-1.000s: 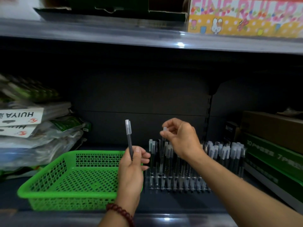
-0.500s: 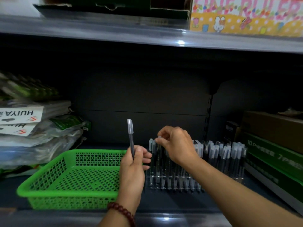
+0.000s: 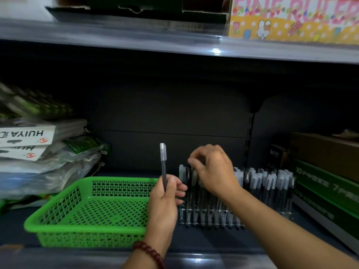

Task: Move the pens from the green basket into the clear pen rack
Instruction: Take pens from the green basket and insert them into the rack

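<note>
Left hand (image 3: 165, 199) grasps one pen (image 3: 163, 167) at lower barrel, thumb and fingers curled round it. Pen upright, clear cap on top, rising well above fist. This hand is over right edge of green basket (image 3: 87, 210), just left of clear pen rack (image 3: 209, 222). Right hand (image 3: 215, 169) over left part of rack, fingers (image 3: 192, 162) bent down at tops of standing pens (image 3: 262, 183). Blurred there, cannot tell if it pinches one. Rack and basket side by side on shelf (image 3: 204, 241).

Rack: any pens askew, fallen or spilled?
Nothing stands out. The pens stand upright in the rack, none fallen. The right hand has its fingers at the left rows' tops; the left hand holds one pen upright.
</note>
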